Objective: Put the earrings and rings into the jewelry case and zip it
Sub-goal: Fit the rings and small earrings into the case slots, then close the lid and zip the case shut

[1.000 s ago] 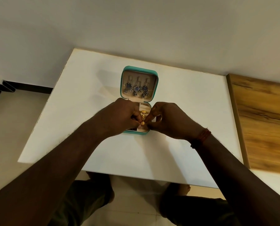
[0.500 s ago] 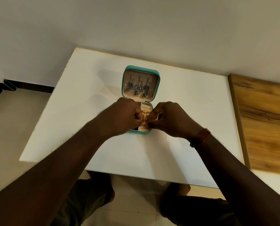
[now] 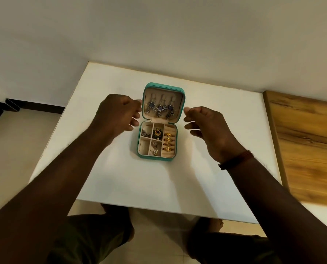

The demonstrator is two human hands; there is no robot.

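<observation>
A teal jewelry case [image 3: 141, 154] lies open in the middle of the white table [image 3: 120, 180]. Its raised lid [image 3: 163, 86] holds three blue-stoned dangling earrings [image 3: 160, 109]. Several gold rings [image 3: 167, 141] sit in the right-hand slot of the tray, and small silver and dark pieces fill other compartments. My left hand [image 3: 117, 113] hovers just left of the lid, fingers loosely curled, holding nothing. My right hand [image 3: 206, 124] hovers just right of the lid, fingers relaxed and empty. Neither hand touches the case.
A wooden board [image 3: 303, 145] lies along the table's right side. A pale wall stands right behind the table. My knees show beneath the table's near edge, and bare floor lies to the left.
Both hands have left the ring slot, lifted and spread apart to either side of the lid. The tray with its rings has come into full view.
</observation>
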